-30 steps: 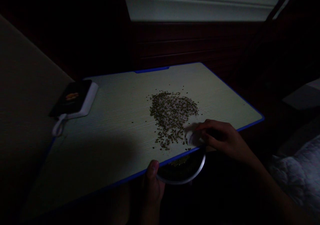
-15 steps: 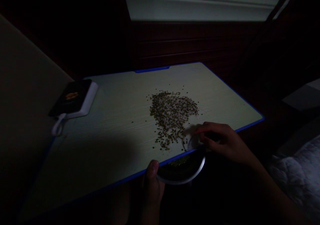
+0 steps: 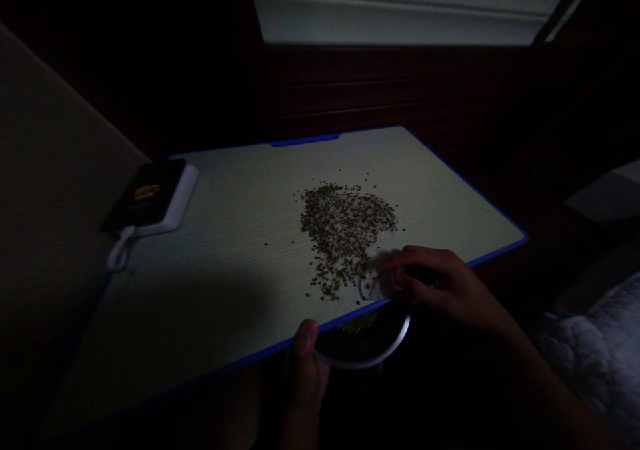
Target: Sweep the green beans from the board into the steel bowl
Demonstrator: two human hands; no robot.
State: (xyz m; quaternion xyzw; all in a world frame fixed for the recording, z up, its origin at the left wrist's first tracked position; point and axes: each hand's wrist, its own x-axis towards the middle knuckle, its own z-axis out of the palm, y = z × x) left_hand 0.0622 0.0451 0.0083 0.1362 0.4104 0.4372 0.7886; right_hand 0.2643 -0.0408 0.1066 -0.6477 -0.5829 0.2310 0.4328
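A loose patch of small greenish-brown seeds or beans [image 3: 340, 220] lies spread on a pale table top [image 3: 225, 203] with a blue edge. My right hand [image 3: 440, 280] is at the near edge, right of the patch, its fingers curled low over the surface. A faint, clear-looking curved edge [image 3: 367, 297] shows by its fingertips; what it belongs to is too dark to tell. Below the table edge, a round dark bowl [image 3: 383, 357] with a shiny rim contains more of the greenish bits. My left hand [image 3: 306, 363] grips the bowl's left side, thumb up against the table edge.
At the table's left end lies a white-sided device [image 3: 150, 197] with a dark, lit screen and a white strap or cable [image 3: 119, 250]. A wall stands at the left, dark wood panelling behind. Quilted bedding [image 3: 600, 357] is at the lower right. The room is dim.
My right hand's fingertips have shifted slightly, and the clear curved edge has moved a little left. Some bits near the table's edge have moved with it. My left hand and the bowl stay put.
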